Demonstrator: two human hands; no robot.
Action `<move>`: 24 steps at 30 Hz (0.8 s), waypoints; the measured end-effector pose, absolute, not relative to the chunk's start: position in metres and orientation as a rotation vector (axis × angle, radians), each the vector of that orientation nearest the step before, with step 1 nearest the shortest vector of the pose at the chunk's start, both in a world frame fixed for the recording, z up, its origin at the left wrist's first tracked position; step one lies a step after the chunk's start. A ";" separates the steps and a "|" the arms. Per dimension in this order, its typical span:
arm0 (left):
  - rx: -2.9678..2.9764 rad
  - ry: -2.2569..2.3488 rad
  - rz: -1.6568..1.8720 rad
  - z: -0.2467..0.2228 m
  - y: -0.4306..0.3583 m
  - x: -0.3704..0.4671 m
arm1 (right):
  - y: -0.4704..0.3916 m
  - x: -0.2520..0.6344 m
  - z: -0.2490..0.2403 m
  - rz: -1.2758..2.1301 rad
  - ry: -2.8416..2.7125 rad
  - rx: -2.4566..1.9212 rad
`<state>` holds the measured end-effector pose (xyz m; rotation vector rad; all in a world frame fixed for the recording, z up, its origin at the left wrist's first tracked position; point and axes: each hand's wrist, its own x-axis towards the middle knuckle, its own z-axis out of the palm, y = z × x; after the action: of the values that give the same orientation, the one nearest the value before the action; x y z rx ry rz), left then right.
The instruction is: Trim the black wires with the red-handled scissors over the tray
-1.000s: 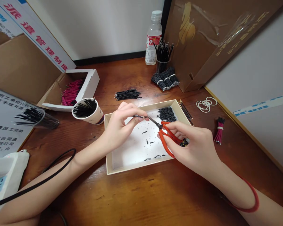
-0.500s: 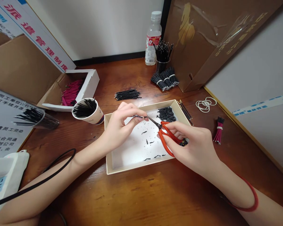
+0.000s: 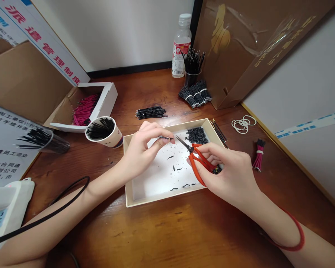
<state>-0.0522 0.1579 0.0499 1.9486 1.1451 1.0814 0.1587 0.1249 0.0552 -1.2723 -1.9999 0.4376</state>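
Between thumb and forefinger, my left hand [image 3: 147, 145] pinches a thin black wire [image 3: 164, 138] above a shallow cream box [image 3: 128, 193]. My right hand [image 3: 226, 167] is wrapped round the red handles of small scissors [image 3: 192, 150]. Their dark blades are slightly parted and point at the wire's end, a short gap away. Inside the box lies a heap of black offcuts [image 3: 197, 135] in the far right corner, with scattered bits on the white bottom. Part of another dark item in the box is hidden behind my right hand.
Beyond the box lies a pile of black wires [image 3: 151, 112]. A paper cup of wires [image 3: 107, 139] and a white box of pink wires [image 3: 100, 108] stand left. Banded black bundles [image 3: 195, 95], a bottle [image 3: 181, 48], rubber bands [image 3: 243, 124] and a pink bundle [image 3: 258, 156] are right.
The scissors have drawn back slightly to the right, away from the wire, and their blades have parted a little. My left hand has stayed almost in place.
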 end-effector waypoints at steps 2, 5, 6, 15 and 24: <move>1.949 1.139 1.086 0.050 0.158 -0.052 | 0.125 0.157 0.056 0.437 -2.010 -1.261; 1.947 1.129 1.094 0.049 0.159 -0.051 | 0.126 0.156 0.056 0.416 -2.027 -1.252; 1.946 1.128 1.095 0.048 0.159 -0.051 | 0.126 0.156 0.056 0.408 -2.030 -1.251; 1.946 1.131 1.094 0.049 0.158 -0.052 | 0.126 0.156 0.056 0.394 -2.050 -1.246; 1.942 1.133 1.090 0.047 0.159 -0.052 | 0.125 0.159 0.051 0.375 -2.071 -1.264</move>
<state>-0.0523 0.1589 0.0475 1.9423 1.1327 1.0901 0.1586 0.1250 0.0511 -1.2637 -2.0706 0.3752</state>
